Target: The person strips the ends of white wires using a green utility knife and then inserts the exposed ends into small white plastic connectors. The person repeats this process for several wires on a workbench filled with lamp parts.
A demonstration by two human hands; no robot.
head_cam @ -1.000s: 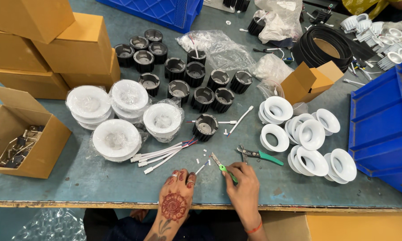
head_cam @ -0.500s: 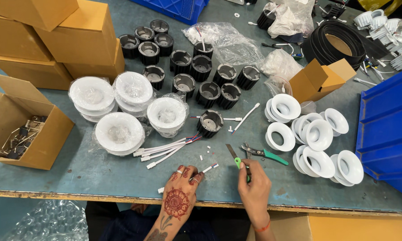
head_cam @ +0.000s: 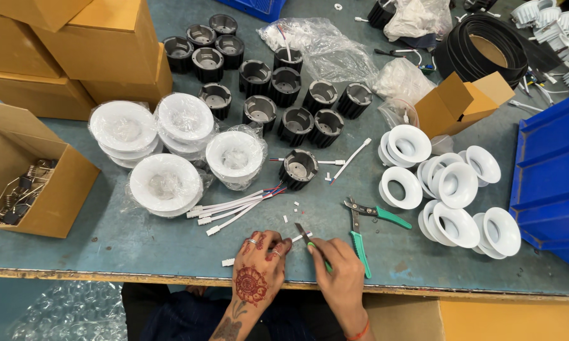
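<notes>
My left hand [head_cam: 257, 265], with a henna pattern and rings, rests near the bench's front edge and pinches a thin white wire [head_cam: 234, 259] that lies along the table. My right hand [head_cam: 336, 268] holds a small green-handled cutting tool [head_cam: 311, 243] whose tip sits right at the wire's end by my left fingers. Short white wire offcuts [head_cam: 290, 211] lie scattered just beyond. A bundle of white wires with red and blue ends [head_cam: 234, 207] lies left of centre. Green-handled pliers [head_cam: 364, 222] lie open to the right of my right hand.
Black finned round housings [head_cam: 286, 85] stand in a group at the back. White round fittings in plastic wrap [head_cam: 165, 184] sit left; white trim rings [head_cam: 451, 189] right. Cardboard boxes [head_cam: 38, 183] at left, blue bins [head_cam: 549, 177] at right, plastic bags and a black coil behind.
The view has tilted down and closer. My right hand has brought the green-handled tool left to the wire's end at my left fingers.
</notes>
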